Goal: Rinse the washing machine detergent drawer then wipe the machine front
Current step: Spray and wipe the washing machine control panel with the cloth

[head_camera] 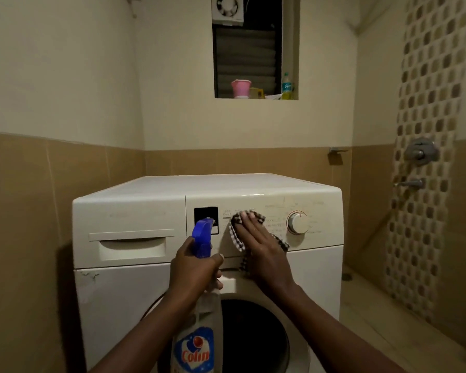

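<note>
On the control panel (275,208), your right hand (256,238) lies flat, fingers straight and close together, pressing a checked cloth (235,232) against the panel between the dark display window (205,212) and the dial (297,222). Most of the cloth is under your palm. You can see only its edges: at the fingertips, along the left of the hand and by the wrist.

Your left hand (193,267) is curled round the neck of a spray bottle (199,337), held upright just left of the cloth. Its blue trigger head (203,235) covers the lower part of the display window. The bottle's base is cut off by the near edge of the view, as is the lower part of the round door (253,332).

The detergent drawer (131,244) sits closed at the upper left of the washing machine (119,297) front, apart from both hands. The printed labels on the panel are too blurred to read.
</note>
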{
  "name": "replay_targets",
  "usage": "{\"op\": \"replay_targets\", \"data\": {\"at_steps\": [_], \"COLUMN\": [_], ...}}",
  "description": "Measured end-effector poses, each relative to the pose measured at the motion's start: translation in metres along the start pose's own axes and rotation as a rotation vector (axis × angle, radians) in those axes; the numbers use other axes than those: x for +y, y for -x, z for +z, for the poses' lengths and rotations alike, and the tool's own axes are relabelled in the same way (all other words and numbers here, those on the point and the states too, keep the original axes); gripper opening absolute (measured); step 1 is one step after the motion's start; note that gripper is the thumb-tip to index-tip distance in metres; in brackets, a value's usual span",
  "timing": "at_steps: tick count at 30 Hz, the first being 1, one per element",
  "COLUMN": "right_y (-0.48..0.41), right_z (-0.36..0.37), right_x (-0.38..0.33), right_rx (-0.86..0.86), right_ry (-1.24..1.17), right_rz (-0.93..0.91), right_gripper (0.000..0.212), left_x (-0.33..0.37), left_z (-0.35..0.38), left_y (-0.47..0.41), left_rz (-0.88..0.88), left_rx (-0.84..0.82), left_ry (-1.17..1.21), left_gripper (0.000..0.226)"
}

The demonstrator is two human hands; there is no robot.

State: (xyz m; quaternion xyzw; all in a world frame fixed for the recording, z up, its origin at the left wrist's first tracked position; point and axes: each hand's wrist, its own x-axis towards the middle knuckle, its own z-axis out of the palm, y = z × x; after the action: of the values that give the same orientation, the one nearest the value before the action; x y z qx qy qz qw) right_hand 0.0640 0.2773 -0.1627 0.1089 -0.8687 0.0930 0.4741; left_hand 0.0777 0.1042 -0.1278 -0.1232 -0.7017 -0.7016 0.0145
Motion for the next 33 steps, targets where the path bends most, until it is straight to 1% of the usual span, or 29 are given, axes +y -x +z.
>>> {"op": "replay_targets", "data": {"at_steps": [2,5,7,9,13,17,23,25,29,33], "right_y": [0.008,0.024,0.029,0.025,0.02,0.026,0.039,0.039,0.032,0.025], "right_z": [-0.011,-0.041,-0.069,-0.092,-0.117,-0.13,-0.146,-0.153,-0.161,-0.158], "right_x": [0.011,0.031,0.051,0.07,0.09,0.105,0.124,0.129,0.132,0.133], "right_rx": [0.062,0.305,0.449,0.524,0.548,0.551,0.544,0.552,0.588,0.616], "right_ry": [-0.068,-0.157,-0.139,-0.1,-0.078,-0.062,-0.078,-0.101,-0.092,-0.109], "right_rz": [0.07,0.236,0.305,0.34,0.367,0.389,0.463,0.469,0.463,0.482], "right_gripper": [0.082,0.061,0.059,0.061,0.06,0.063,0.063,0.062,0.06,0.059], "left_x": [0.004,0.009,0.014,0.021,0.03,0.038,0.039,0.036,0.027,0.009], "left_z": [0.01,0.028,0.044,0.061,0.095,0.126,0.168,0.177,0.178,0.169], "left_y": [-0.002,-0.006,-0.008,-0.011,-0.013,-0.006,0.003,0.007,0.012,0.011], "left_rz": [0.006,0.0,0.016,0.05,0.071,0.109,0.051,0.046,-0.015,-0.034], "left_rx": [-0.028,-0.09,-0.135,-0.164,-0.223,-0.288,-0.382,-0.406,-0.423,-0.371], "left_ry": [0.001,0.011,-0.004,-0.018,-0.024,-0.063,-0.058,-0.073,-0.052,-0.121], "left_gripper": [0.034,0.033,0.033,0.032,0.025,0.025,0.022,0.026,0.032,0.028]}}
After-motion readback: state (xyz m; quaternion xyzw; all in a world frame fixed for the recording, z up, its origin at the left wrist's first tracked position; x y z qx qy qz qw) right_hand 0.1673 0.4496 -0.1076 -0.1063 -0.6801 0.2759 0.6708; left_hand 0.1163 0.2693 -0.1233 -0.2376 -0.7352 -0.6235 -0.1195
